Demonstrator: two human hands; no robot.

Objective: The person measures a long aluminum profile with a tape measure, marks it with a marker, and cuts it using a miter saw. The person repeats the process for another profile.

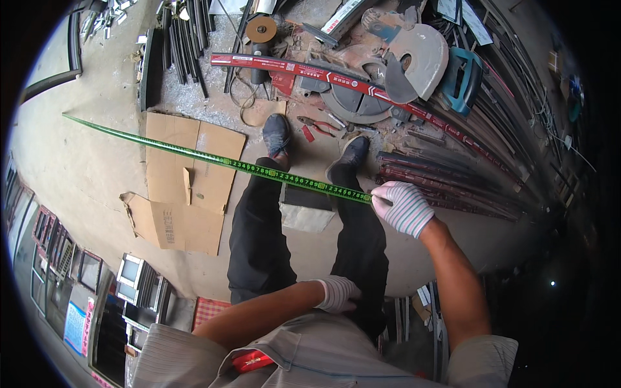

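Tape [220, 158], a long bright-green measuring blade with black markings, stretches slantwise from the right hand [411, 210], in its striped white knit glove, away to the far left. Bare-tipped fingers [381, 201] of that hand pinch its near end, closed right onto it, and anything deeper in the grip is hidden by the hand. Out it goes above both black trouser legs [262, 239], across the view of the flattened brown cardboard [184, 223], thinning over the pale concrete floor [97, 168]; that far tip is hard to make out, and whether it touches down, I cannot tell.

Down at the lap, the left hand [337, 293], gloved alike, lies against the trousers, well apart from the tape; its fingers tuck out of sight, so no telling whether they are open, closed or holding anything.

Beyond the grey shoes [277, 134], a long red printed strip [310, 71] hides part of the dusty round-guarded cutting saw [430, 58]. Long dark strips [446, 187] fade into shadow at right, and the lower right is too black to read.
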